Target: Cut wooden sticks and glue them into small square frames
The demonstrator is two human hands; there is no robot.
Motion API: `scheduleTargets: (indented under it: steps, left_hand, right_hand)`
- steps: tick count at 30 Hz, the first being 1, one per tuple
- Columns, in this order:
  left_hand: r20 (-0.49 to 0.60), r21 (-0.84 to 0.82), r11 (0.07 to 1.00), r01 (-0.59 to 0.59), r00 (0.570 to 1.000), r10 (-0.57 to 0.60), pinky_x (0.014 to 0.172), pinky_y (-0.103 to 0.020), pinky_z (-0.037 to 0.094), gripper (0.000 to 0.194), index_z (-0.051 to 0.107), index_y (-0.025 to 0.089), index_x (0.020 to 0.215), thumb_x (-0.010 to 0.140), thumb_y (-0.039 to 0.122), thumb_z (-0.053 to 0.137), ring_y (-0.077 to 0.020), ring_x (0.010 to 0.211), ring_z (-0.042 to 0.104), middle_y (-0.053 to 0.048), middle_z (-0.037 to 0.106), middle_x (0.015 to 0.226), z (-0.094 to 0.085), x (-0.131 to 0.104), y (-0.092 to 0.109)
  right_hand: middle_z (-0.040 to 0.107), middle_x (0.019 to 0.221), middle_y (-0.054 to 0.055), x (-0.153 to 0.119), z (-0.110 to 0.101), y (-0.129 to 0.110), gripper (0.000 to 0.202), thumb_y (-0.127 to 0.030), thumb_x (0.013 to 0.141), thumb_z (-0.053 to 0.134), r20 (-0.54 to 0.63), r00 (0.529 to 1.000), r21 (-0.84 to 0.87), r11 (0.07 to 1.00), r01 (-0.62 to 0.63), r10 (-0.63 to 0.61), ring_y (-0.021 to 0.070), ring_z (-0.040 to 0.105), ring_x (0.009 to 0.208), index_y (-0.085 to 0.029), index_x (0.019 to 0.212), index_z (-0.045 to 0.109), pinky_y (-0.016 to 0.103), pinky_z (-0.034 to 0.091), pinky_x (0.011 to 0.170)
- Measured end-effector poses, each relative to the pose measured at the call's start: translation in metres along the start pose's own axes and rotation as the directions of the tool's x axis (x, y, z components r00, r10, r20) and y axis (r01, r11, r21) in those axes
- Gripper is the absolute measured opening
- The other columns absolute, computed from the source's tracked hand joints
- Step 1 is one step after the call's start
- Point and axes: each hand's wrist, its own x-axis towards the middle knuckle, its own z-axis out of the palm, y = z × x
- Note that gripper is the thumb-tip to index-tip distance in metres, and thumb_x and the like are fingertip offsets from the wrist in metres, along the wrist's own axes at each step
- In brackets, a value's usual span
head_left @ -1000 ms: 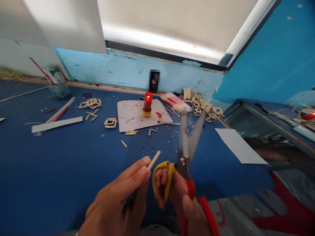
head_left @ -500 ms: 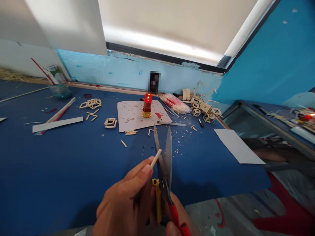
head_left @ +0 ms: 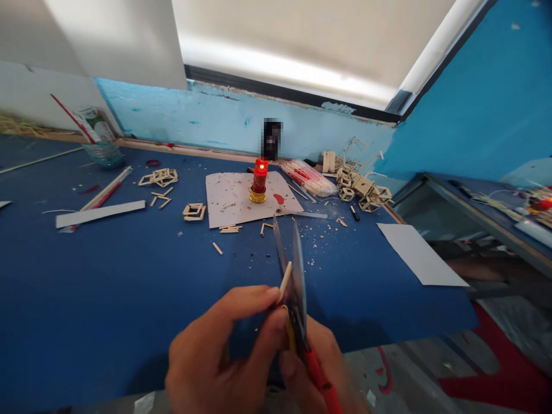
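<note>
In the head view, my left hand pinches a short pale wooden stick between thumb and forefinger. The stick's tip slants up against the scissors' blades. My right hand, partly hidden behind my left, grips the scissors by their red handles, blades parted and pointing away from me. A yellow piece shows between the two hands; its kind is hard to make out. Beyond them a lit red candle stands in a gold base on a wax-spotted white sheet.
Small stick cubes and cut sticks lie about the blue table. A heap of stick frames, a bag of red-and-white sticks and a white sheet are to the right. A glass jar stands left.
My left hand has shifted right and turned, bringing the stick closer to the scissors and more upright. The scissors' blades are slightly nearer together, and the yellow piece is now more covered.
</note>
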Motion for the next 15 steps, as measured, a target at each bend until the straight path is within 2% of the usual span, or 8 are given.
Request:
scheduleTargets:
  steps: [1,2,3,6,8,10,13,15]
  left_hand:
    - [0.026,-0.053,0.999,0.008,1.0,-0.007,0.08,-0.022,0.066,0.01,0.087,0.035,0.095,0.09,0.026,0.086,-0.0193,0.079,0.082,0.002,0.087,0.087,0.002,0.004,0.005]
    - [0.101,-0.146,0.987,0.064,0.994,-0.049,0.07,-0.019,0.065,0.005,0.087,0.033,0.094,0.093,0.03,0.083,-0.0166,0.07,0.08,0.002,0.085,0.079,0.002,0.009,0.009]
    - [0.229,-0.249,0.957,0.152,0.969,-0.094,0.064,-0.017,0.063,0.003,0.087,0.031,0.092,0.093,0.033,0.084,-0.0148,0.065,0.078,0.002,0.083,0.074,0.002,0.013,0.012]
    - [0.454,-0.436,0.805,0.402,0.871,-0.19,0.058,-0.014,0.06,0.009,0.085,0.024,0.087,0.09,0.032,0.089,-0.0122,0.061,0.076,0.0,0.081,0.072,0.0,0.025,0.012]
    - [0.519,-0.477,0.737,0.479,0.83,-0.204,0.059,-0.014,0.06,0.012,0.085,0.021,0.084,0.088,0.03,0.09,-0.0122,0.063,0.077,-0.001,0.08,0.073,-0.001,0.029,0.009]
    - [0.548,-0.494,0.706,0.507,0.812,-0.2,0.058,-0.014,0.061,0.014,0.084,0.018,0.083,0.088,0.029,0.091,-0.0118,0.062,0.076,-0.002,0.079,0.072,0.0,0.03,0.007]
    - [0.576,-0.498,0.679,0.539,0.791,-0.205,0.055,-0.014,0.06,0.017,0.083,0.016,0.083,0.087,0.03,0.091,-0.0105,0.057,0.073,-0.002,0.079,0.071,0.002,0.031,0.005]
    - [0.596,-0.5,0.663,0.558,0.777,-0.204,0.055,-0.014,0.06,0.017,0.083,0.015,0.083,0.087,0.029,0.091,-0.0108,0.057,0.073,-0.002,0.078,0.071,0.003,0.033,0.005]
  right_hand:
    - [0.074,0.124,0.011,0.002,-0.003,-0.003,0.058,-0.073,0.1,0.059,-0.012,1.0,-0.028,1.0,0.003,-0.003,0.0287,0.071,0.103,-0.03,0.137,0.07,0.036,0.061,0.085]
    - [0.075,0.119,0.01,0.004,-0.006,-0.005,0.055,-0.073,0.1,0.06,0.008,1.0,-0.045,0.999,0.019,-0.019,0.028,0.071,0.1,-0.031,0.132,0.072,0.035,0.06,0.081]
    - [0.076,0.111,0.009,0.008,-0.009,-0.007,0.051,-0.072,0.1,0.06,0.058,0.997,-0.049,0.998,0.047,-0.044,0.0265,0.07,0.092,-0.03,0.124,0.074,0.034,0.058,0.077]
    - [0.072,0.086,0.004,0.021,-0.019,-0.013,0.039,-0.062,0.098,0.062,0.231,0.963,-0.006,0.989,0.145,-0.139,0.0206,0.062,0.071,-0.025,0.103,0.072,0.032,0.053,0.067]
    - [0.07,0.085,0.004,0.028,-0.024,-0.016,0.029,-0.05,0.097,0.063,0.268,0.95,-0.016,0.985,0.169,-0.159,0.019,0.061,0.071,-0.023,0.104,0.07,0.03,0.051,0.066]
    - [0.07,0.086,0.003,0.03,-0.027,-0.019,0.024,-0.045,0.097,0.063,0.271,0.951,-0.043,0.985,0.165,-0.147,0.017,0.059,0.069,-0.023,0.102,0.07,0.028,0.046,0.061]
    - [0.069,0.081,0.002,0.029,-0.029,-0.024,0.034,-0.056,0.098,0.064,0.249,0.962,-0.035,0.992,0.125,-0.112,0.015,0.054,0.061,-0.023,0.094,0.068,0.027,0.039,0.053]
    - [0.069,0.079,0.003,0.027,-0.03,-0.026,0.043,-0.066,0.097,0.063,0.247,0.965,-0.018,0.995,0.098,-0.09,0.016,0.054,0.06,-0.024,0.093,0.069,0.027,0.038,0.052]
